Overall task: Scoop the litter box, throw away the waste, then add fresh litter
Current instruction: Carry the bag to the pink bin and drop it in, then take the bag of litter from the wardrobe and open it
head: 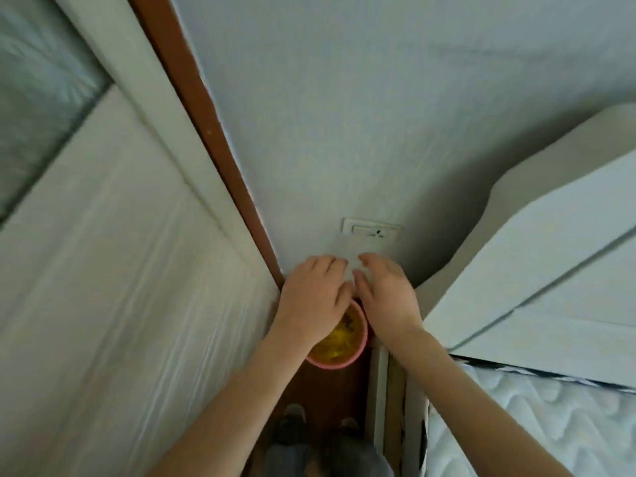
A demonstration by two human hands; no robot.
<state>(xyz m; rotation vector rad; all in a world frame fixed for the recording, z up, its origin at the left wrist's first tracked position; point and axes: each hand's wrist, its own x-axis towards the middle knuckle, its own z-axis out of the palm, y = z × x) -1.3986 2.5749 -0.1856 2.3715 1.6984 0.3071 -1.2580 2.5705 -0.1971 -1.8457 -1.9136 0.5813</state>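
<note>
Pink bin sits on the dark floor in the narrow gap between a white door and a bed, straight below both hands. Its round mouth shows a yellow liner or yellow contents; the blur hides which. No litter box or scoop shows in this view.

Over the bin, the left hand and the right hand meet side by side. Both have their fingers curled loosely and seem to be pinching something pale and thin between them, perhaps a bag or a sheet, but it is too washed out against the wall to tell. The left forearm covers part of the bin's rim.

Just above the hands, a white switch plate is set in the pale wall. A brown door frame runs along the wall's left edge down to the corner. On the right stands a white headboard, with a quilted mattress beneath it. At the bottom edge, the person's feet stand on the floor in front of the bin.
</note>
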